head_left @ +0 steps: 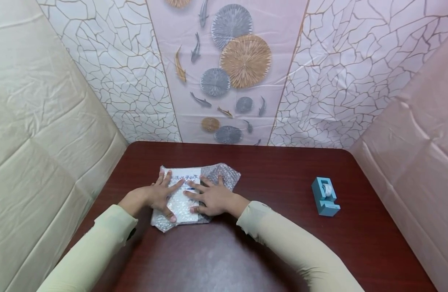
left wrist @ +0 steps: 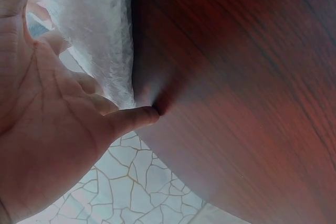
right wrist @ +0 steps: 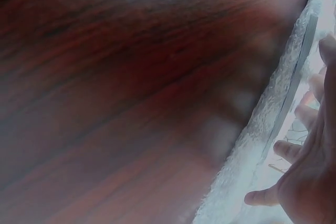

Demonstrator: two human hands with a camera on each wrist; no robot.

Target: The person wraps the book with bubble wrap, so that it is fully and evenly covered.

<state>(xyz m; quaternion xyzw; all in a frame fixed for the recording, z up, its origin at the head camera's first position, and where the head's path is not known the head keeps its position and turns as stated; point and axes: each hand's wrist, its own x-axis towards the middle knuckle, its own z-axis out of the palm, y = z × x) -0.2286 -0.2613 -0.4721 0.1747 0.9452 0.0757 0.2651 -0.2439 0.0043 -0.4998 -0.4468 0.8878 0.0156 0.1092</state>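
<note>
A flat white book-like item [head_left: 183, 207] with blue writing on its face lies on the left half of the table. Bubble wrap [head_left: 226, 173] is under it and sticks out on the right; a layer also seems to cover its left and lower part. With fingers spread, my left hand [head_left: 157, 197] presses on the wrapped left side. My right hand [head_left: 217, 198] rests on the item's right edge, fingers spread too. In the right wrist view the item's edge [right wrist: 295, 85] shows above the wrap [right wrist: 254, 129]. Its underside is hidden.
A blue tape dispenser [head_left: 325, 198] with a roll of clear tape stands at the table's right. The dark red wooden table [head_left: 275, 174] meets a patterned backdrop [head_left: 245, 61] behind and padded-looking cloth walls [head_left: 45, 134] at the sides.
</note>
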